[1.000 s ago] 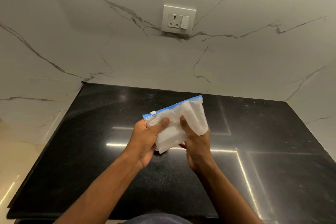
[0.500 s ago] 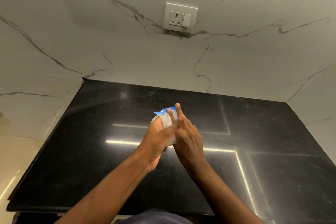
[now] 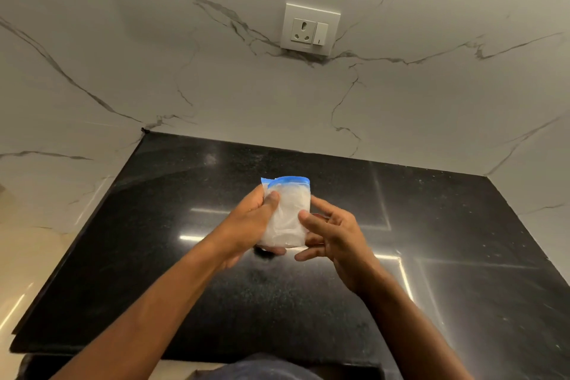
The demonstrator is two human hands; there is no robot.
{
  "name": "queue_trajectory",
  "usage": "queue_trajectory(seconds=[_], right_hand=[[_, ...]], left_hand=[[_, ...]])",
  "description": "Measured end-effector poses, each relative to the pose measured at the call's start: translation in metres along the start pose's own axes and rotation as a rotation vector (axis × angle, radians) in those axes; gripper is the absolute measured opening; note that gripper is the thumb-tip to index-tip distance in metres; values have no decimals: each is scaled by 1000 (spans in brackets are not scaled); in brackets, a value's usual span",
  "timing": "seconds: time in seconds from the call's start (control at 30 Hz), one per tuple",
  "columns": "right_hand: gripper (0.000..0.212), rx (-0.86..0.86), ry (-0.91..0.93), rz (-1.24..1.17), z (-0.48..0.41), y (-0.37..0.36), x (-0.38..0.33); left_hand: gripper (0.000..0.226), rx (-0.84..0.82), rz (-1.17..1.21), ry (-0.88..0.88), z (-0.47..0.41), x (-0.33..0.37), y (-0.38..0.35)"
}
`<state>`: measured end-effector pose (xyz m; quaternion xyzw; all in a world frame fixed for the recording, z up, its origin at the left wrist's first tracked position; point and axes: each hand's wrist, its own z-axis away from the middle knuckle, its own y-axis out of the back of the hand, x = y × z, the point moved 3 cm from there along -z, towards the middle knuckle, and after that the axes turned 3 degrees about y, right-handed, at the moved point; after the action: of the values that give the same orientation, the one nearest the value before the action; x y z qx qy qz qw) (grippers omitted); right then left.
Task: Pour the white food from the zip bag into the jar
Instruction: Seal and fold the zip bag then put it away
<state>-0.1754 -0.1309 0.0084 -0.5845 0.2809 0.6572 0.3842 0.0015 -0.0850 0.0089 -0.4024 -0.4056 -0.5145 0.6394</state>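
A clear zip bag (image 3: 287,219) with a blue zip strip along its top is folded into a narrow upright packet, and white food shows inside it. It is held above the middle of the black countertop (image 3: 148,256). My left hand (image 3: 246,225) grips the bag's left side, thumb across the front. My right hand (image 3: 336,234) is at the bag's right side with fingers spread, its thumb and fingertips touching the plastic. No jar is in view.
The glossy black countertop meets a white marble wall at the back and on both sides. A white socket with a switch (image 3: 310,29) sits on the back wall. A beige floor shows at the left.
The bag went from spread wide between both hands to folded into a narrow packet. My right hand pressed over it, then drew back to its right side with fingers apart.
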Motion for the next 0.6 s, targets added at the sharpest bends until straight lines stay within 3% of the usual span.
queue_trajectory(seconds=[0.1,0.17,0.27,0.37,0.6], right_hand=[[32,1,-36,-31,-3,4,-4],[31,35,-43,-64,-4,4,-3],[32,67,-53,-133,-5,3,-2],[42,171,-112,-264,-6,3,1],[35,323,-261,-567,-9,-6,19]], left_hand=[[29,-110,-53,7,-1,1,6],[37,-158,-69,19,-1,4,11],[29,-179,-44,28,-2,5,19],[33,-219,79,101,0,2,20],[45,-216,296,71,-1,-11,21]])
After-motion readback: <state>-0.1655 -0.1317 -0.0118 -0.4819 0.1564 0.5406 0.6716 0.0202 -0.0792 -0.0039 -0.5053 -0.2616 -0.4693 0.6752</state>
